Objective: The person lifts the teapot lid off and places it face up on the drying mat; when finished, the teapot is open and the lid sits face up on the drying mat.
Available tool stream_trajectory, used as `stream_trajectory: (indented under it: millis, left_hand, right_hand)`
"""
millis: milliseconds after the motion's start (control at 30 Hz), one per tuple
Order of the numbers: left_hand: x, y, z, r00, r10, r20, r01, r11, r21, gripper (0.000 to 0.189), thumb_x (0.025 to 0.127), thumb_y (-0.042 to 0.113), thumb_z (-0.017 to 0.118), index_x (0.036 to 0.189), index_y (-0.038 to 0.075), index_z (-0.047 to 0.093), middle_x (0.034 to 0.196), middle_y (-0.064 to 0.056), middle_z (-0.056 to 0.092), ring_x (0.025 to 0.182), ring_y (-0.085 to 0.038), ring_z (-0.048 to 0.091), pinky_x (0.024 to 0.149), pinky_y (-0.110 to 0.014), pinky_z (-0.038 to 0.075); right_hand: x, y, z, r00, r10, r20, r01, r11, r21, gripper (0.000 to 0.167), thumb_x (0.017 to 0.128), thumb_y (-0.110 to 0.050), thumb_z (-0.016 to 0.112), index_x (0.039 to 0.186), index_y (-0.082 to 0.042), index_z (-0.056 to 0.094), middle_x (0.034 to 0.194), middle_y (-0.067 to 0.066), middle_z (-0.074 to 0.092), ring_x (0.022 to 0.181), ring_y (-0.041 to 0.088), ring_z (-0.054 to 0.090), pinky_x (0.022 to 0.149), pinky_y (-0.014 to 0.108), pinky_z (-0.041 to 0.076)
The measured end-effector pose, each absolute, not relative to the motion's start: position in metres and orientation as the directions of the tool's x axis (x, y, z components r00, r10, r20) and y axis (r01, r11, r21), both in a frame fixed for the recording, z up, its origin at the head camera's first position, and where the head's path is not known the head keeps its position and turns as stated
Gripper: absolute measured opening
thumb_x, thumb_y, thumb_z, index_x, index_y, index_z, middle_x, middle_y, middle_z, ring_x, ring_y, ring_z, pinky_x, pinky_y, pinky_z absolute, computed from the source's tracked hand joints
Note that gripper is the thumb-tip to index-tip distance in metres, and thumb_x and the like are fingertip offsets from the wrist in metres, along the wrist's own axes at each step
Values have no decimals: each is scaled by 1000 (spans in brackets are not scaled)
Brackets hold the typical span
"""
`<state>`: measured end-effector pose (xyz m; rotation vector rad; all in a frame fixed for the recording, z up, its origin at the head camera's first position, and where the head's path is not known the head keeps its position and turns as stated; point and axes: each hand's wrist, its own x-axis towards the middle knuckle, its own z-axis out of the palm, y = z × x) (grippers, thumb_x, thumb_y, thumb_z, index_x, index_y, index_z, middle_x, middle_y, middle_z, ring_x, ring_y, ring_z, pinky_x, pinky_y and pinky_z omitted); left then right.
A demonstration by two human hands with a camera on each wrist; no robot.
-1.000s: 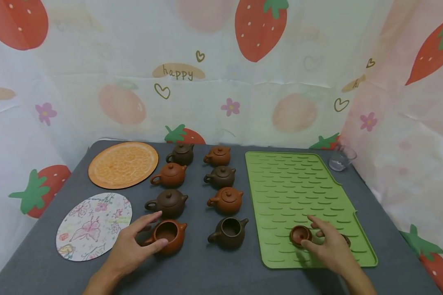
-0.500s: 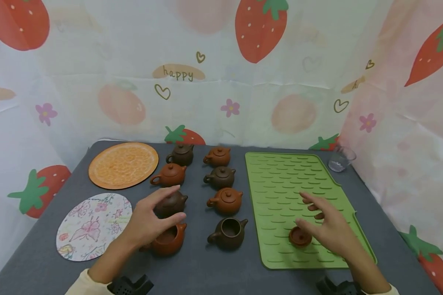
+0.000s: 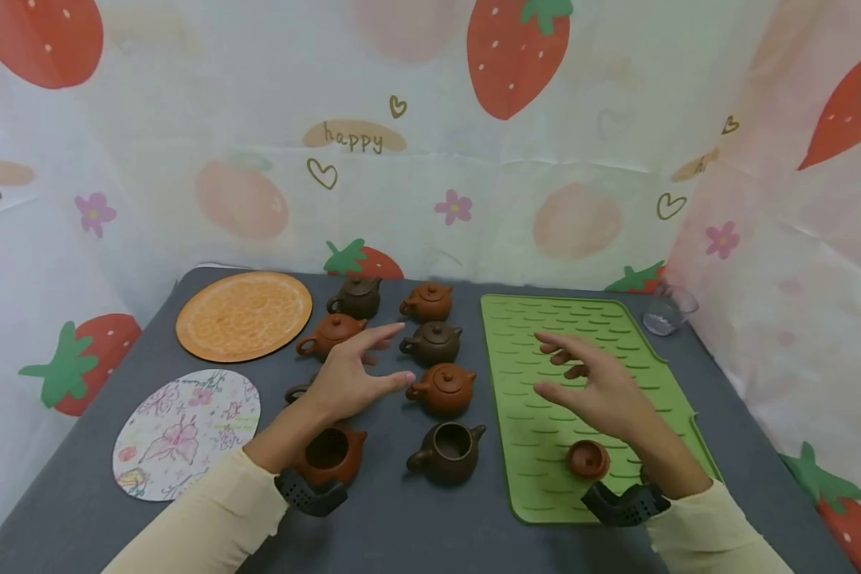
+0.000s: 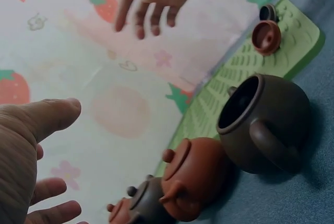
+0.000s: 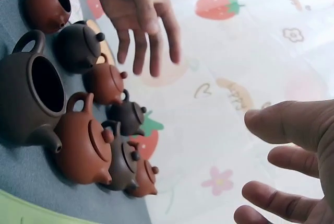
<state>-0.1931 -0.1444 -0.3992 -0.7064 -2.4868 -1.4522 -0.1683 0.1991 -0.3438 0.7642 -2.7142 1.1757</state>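
Note:
My left hand (image 3: 347, 379) hovers above the left column of teapots with thumb and fingers apart, holding nothing. Under its wrist stands a lidless reddish teapot (image 3: 330, 454); a dark teapot behind that is mostly hidden by the hand. My right hand (image 3: 599, 387) is raised over the green mat (image 3: 498, 446), fingers spread and holding nothing. Near its wrist, a reddish teapot lid (image 3: 587, 460) lies upside down on the mat; a dark lid (image 4: 267, 12) beside it shows in the left wrist view. Between the hands are a lidded reddish teapot (image 3: 446, 391) and a lidless dark teapot (image 3: 448, 453).
Further back stand several lidded teapots, among them a dark one (image 3: 433, 344) and a reddish one (image 3: 426, 302). An orange round placemat (image 3: 244, 316) and a white floral one (image 3: 186, 434) lie at left. A clear cup (image 3: 667, 311) stands at the back right corner.
Both hands have lifted away, the left from the lidless reddish teapot and the right from beside the lids, moving up, forward and toward the middle. Teapots and lids have stayed in place.

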Motion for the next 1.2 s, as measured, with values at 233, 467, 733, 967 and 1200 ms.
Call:
stream_trajectory:
  millis: [233,467,733,967,1200]
  left_hand:
    - [-213,-126,-404,-891,345,293,424,407,809,69,83,31,79,143,15,49,138,-10,50,119,-33,51,91,-44,46]
    - [-227,-117,-412,-902,379,209,371,429,824,70,84,30,77,144,11,47,140,-16,48,121,-36,49,85,-47,48]
    - [-234,-107,-425,-912,397,101,288,445,848,70,84,29,78,144,9,47,134,-18,53,120,-38,50,88,-52,46]
    - [-235,-99,-433,-912,411,2,226,498,837,72,82,31,80,144,14,48,132,-14,54,119,-33,51,84,-46,47]
    - [-237,-94,-439,-906,422,-18,224,515,828,63,83,29,79,138,11,55,128,-13,56,112,-32,55,78,-41,49]
  right_hand:
    - [-190,180,-347,-865,-444,236,-462,518,-720,55,89,-21,72,140,-16,52,124,6,58,106,21,54,85,49,46]
    - [-210,163,-358,-853,-482,202,-457,500,-735,54,90,-22,72,139,-13,54,124,8,58,106,23,54,83,43,47]
    - [-225,145,-372,-843,-512,166,-447,493,-746,54,90,-19,71,139,-7,52,122,13,58,105,27,55,83,46,47]
    - [-238,134,-389,-824,-552,125,-452,508,-733,52,91,-21,71,138,-6,54,126,13,56,107,31,55,80,45,50]
    - [-240,124,-402,-807,-579,112,-462,502,-731,48,90,-20,71,134,-4,57,122,19,57,103,36,56,78,44,50]
